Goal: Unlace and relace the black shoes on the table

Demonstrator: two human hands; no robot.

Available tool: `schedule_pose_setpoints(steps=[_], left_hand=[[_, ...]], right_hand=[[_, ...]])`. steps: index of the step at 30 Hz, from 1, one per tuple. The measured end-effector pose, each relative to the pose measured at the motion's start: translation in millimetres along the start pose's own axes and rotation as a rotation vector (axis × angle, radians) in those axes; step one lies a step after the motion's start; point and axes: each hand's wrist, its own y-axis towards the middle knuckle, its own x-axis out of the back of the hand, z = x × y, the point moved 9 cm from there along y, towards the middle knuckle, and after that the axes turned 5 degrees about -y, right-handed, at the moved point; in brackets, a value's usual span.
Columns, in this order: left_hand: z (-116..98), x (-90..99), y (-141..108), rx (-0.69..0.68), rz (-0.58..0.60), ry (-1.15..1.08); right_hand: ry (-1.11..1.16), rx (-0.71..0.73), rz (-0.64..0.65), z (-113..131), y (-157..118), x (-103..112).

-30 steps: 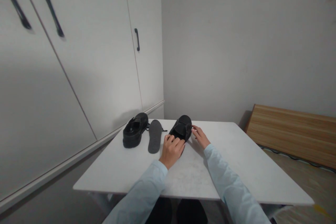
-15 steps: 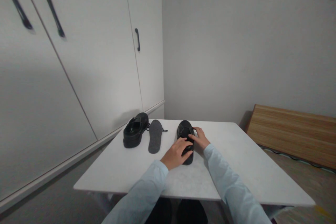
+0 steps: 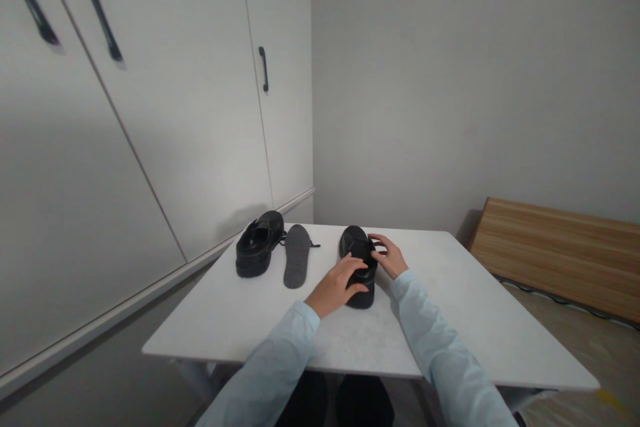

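Observation:
A black lace-up shoe (image 3: 355, 240) rests on the white table in front of me, its toe pointing away. My left hand (image 3: 337, 285) reaches over its left side, gripping around the foot opening with fingers and thumb curved apart. Beside the shoe's right edge, near the laces, is my right hand (image 3: 390, 257), its fingers spread and the fingertips close to or touching the upper. Part of the shoe's opening is hidden by my left hand. To the left lies a flat dark grey insole (image 3: 297, 257). A second black shoe (image 3: 254, 255) stands farther left.
The white table (image 3: 470, 320) extends to both sides, with its front edge close to my body. White cabinets (image 3: 200, 80) with dark handles border the left. A wood-grain panel (image 3: 550, 253) is beyond the table at the right. A grey wall rises behind.
The near shoe has tilted or turned slightly, its heel now a little farther right. My right hand has shifted slightly right, its fingers more apart. The insole and other shoe stay put.

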Motion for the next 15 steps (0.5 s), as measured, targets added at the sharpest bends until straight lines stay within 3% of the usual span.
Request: schedule_pose_setpoints(steps=[8,12,15], left_hand=[[20.0,16.0,0.2,0.08,-0.039,0.167],[48.4,54.0,-11.1,0.323,-0.258,0.367],[72.6,75.5,-26.6,0.566,-0.308,0.585]], right_hand=[[-0.045,0.008,-0.132,3.9,-0.2,19.8],[-0.094,0.03,-0.222,2.3,-1.3,29.4],[-0.109,0.056,-0.272,2.2,-2.1,33.2]])
